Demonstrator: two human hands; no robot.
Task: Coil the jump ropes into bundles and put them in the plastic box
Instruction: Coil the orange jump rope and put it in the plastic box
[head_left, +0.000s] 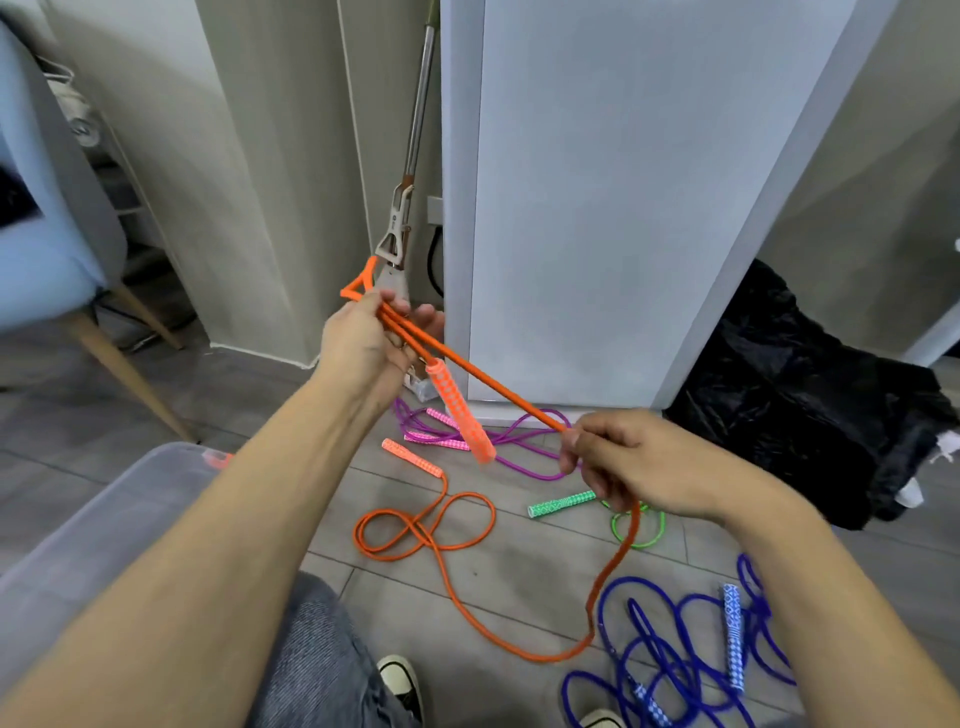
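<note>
My left hand (369, 345) grips a few folded strands of the orange jump rope (498, 389), a small loop poking out above the fist. One orange handle (460, 413) hangs below that hand. My right hand (634, 462) pinches the same rope farther along, pulled taut between both hands. From there the rope drops to the floor, loops, and ends at the second orange handle (413, 459). The clear plastic box (104, 519) sits at lower left with its rim under my left forearm.
On the grey floor lie a purple rope with pink handles (447, 441), a green rope (563, 504) and a blue rope (675, 660). A black bag (800, 395) sits right, a mop (400, 234) leans by the white cabinet, a chair leg (130, 384) stands left.
</note>
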